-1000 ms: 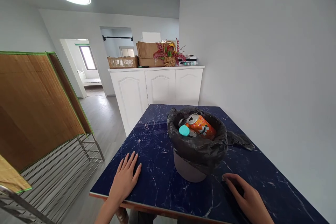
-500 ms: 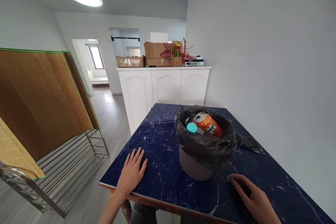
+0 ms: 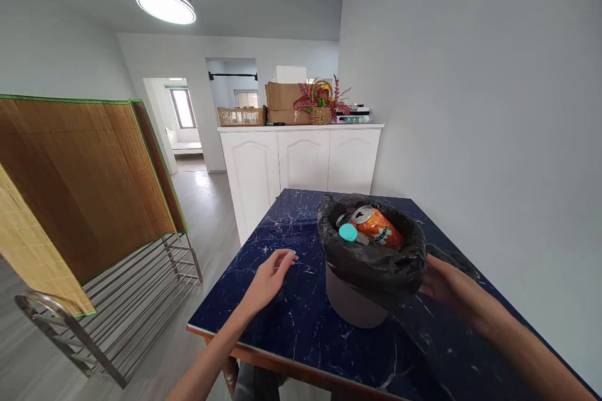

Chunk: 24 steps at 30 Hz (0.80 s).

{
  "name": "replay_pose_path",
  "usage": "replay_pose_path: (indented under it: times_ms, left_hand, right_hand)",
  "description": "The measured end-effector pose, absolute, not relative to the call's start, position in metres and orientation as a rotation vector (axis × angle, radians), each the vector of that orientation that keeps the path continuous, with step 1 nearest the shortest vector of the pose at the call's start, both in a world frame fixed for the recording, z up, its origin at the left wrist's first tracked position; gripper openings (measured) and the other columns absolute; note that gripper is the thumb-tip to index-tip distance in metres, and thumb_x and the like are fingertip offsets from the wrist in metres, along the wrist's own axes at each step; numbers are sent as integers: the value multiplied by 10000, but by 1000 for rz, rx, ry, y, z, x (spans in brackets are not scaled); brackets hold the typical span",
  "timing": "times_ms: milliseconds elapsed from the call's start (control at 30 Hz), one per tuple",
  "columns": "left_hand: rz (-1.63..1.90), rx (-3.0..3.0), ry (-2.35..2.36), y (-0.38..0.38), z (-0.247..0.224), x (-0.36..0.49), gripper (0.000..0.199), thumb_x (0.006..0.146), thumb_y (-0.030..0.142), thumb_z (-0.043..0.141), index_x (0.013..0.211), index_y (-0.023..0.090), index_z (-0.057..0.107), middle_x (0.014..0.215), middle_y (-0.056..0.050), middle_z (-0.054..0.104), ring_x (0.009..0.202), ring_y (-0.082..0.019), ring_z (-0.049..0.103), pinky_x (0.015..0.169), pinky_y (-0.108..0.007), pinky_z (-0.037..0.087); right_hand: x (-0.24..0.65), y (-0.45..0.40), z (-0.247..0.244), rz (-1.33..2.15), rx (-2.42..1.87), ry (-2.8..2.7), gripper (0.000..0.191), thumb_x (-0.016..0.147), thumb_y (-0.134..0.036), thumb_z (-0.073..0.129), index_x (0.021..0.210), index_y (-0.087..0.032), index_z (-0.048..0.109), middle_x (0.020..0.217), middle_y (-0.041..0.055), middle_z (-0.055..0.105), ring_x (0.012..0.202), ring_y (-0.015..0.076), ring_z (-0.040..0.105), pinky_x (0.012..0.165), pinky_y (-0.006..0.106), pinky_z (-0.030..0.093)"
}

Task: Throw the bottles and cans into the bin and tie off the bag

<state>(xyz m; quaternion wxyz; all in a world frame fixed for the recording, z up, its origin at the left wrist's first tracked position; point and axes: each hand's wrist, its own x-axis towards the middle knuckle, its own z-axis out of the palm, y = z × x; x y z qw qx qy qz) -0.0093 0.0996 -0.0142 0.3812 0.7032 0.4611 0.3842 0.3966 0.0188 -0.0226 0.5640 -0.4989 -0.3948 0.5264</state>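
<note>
A grey trash bin [image 3: 352, 301] stands upright on the dark blue marbled table [image 3: 301, 316]. Its rim is covered by a black trash bag [image 3: 376, 269] folded outward. Inside lie an orange Mirinda can [image 3: 380, 229], tilted, a bottle with a turquoise cap [image 3: 348, 232] and another can top partly hidden. My left hand [image 3: 270, 276] hovers left of the bin, apart from it, fingers loosely bent and holding nothing. At the bin's right side, my right hand [image 3: 442, 276] is against or just beside the bag. Its fingertips are hidden behind the bag and slightly blurred.
A grey wall [image 3: 470, 106] borders the table's right side. Behind the table stands a white cabinet [image 3: 303, 160] with cardboard boxes [image 3: 285, 100] and a flower basket [image 3: 322, 114] on top. To the left is a metal rack [image 3: 141, 307] draped with a bamboo mat [image 3: 84, 182].
My left hand has lifted off the table and moved right towards the bin, its fingers bending. My right hand has moved forward from the table's front to the bin's right side.
</note>
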Motion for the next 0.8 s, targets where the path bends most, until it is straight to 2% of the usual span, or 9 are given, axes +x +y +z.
replay_pose_path:
  times_ms: [67, 133, 200, 300, 400, 533, 667, 800]
  left_hand:
    - [915, 1556, 1049, 102, 10, 12, 611, 979, 740, 501, 1175, 218, 749, 1230, -117, 762, 1159, -299, 704, 1028, -413, 528]
    - [834, 1374, 945, 106, 30, 28, 692, 931, 815, 507, 1066, 197, 788, 1141, -126, 761, 1096, -293, 698, 965, -384, 534]
    - [780, 1258, 854, 109, 47, 38, 705, 887, 850, 543, 945, 196, 798, 1074, -121, 745, 1041, -275, 679, 916, -358, 530]
    - [762, 1197, 780, 110, 68, 49, 538, 832, 750, 726, 803, 213, 740, 1033, -98, 723, 993, -249, 652, 876, -337, 511]
    - [834, 1160, 822, 108, 77, 58, 451, 751, 623, 873, 826, 215, 696, 1030, -98, 710, 1002, -259, 648, 864, -352, 501]
    - [876, 1105, 1021, 111, 72, 64, 592, 680, 679, 906, 967, 210, 687, 1068, -132, 700, 1088, -307, 636, 876, -385, 506]
    - [692, 1022, 964, 125, 69, 66, 564, 643, 659, 940, 839, 189, 699, 930, -108, 710, 907, -256, 652, 793, -350, 501]
    - [820, 1026, 827, 133, 80, 70, 370, 695, 419, 964, 869, 186, 735, 860, -58, 724, 780, -183, 648, 732, -294, 513]
  right_hand:
    - [403, 29, -9, 1389, -1086, -853, 225, 919, -481, 763, 923, -256, 753, 921, 84, 822, 883, 280, 803, 802, 371, 666]
    - [411, 34, 7, 1512, -1011, -803, 269, 932, -488, 748, 857, -231, 720, 820, 87, 799, 800, 262, 796, 791, 364, 668]
    - [416, 35, 25, 1573, -971, -811, 315, 949, -521, 719, 872, -216, 721, 828, 103, 802, 792, 266, 794, 808, 376, 670]
    - [419, 31, 53, 1515, -1005, -877, 237, 939, -454, 756, 967, -218, 748, 911, 84, 827, 807, 254, 796, 793, 348, 670]
    - [417, 28, 79, 1388, -1086, -908, 152, 870, -319, 843, 961, -226, 766, 908, 38, 833, 771, 209, 784, 713, 269, 660]
    - [414, 31, 106, 1312, -1141, -960, 169, 836, -294, 875, 943, -206, 777, 889, 45, 826, 711, 199, 765, 642, 270, 664]
    - [410, 37, 121, 1300, -1105, -1023, 171, 839, -265, 862, 965, -181, 782, 904, 63, 825, 717, 212, 772, 628, 285, 672]
    - [407, 44, 126, 1283, -1093, -993, 90, 862, -205, 807, 931, -157, 776, 856, 75, 819, 677, 213, 769, 589, 280, 663]
